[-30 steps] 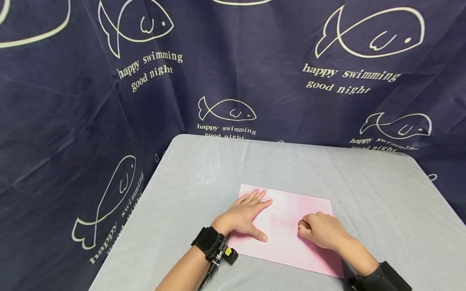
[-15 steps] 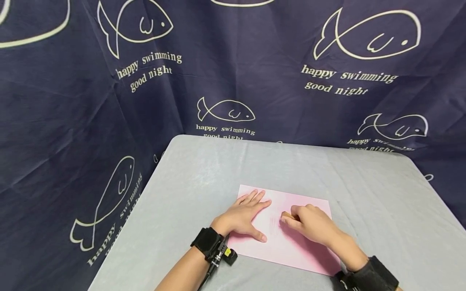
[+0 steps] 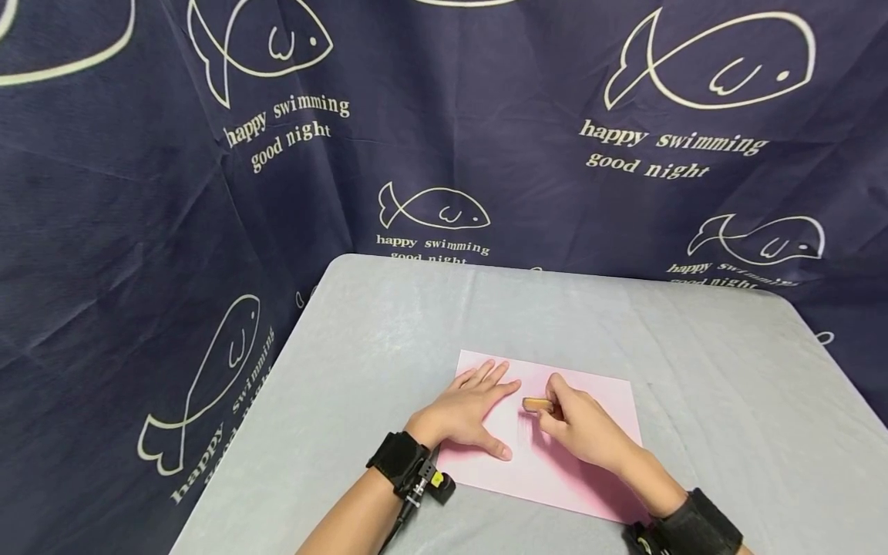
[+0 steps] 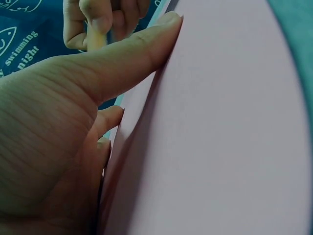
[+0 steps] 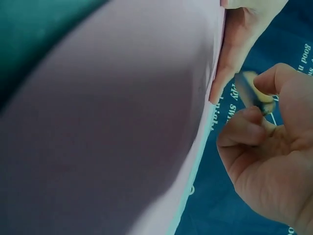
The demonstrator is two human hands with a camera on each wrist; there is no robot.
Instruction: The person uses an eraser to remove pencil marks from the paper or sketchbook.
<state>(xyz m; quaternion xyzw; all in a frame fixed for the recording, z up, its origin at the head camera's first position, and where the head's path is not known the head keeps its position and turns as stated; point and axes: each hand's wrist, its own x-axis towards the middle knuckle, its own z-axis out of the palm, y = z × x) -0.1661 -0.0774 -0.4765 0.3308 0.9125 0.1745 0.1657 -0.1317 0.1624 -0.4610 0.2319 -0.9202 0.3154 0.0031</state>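
Note:
A pink board (image 3: 506,478) lies flat on the table. My left hand (image 3: 466,412) rests on its left part with the fingers spread. Between thumb and fingers my right hand (image 3: 590,428) pinches a small wooden eraser (image 3: 537,405) over the middle of the board. In the right wrist view the eraser (image 5: 247,88) shows a pale back and a dark face. From the head view I cannot tell whether it touches the board. Faint streaky marks (image 3: 523,428) show just below it. The right hand hides part of the board's right side.
The board sits on a grey-covered table (image 3: 402,324) near its front. Behind and left of the table hangs a dark blue curtain (image 3: 486,139) with white fish prints. Black camera straps (image 3: 401,462) wrap both wrists.
My right hand has moved left across the board with the eraser, and more of the eraser now shows past the fingers. Fewer streaks are visible than before. The left hand has stayed put.

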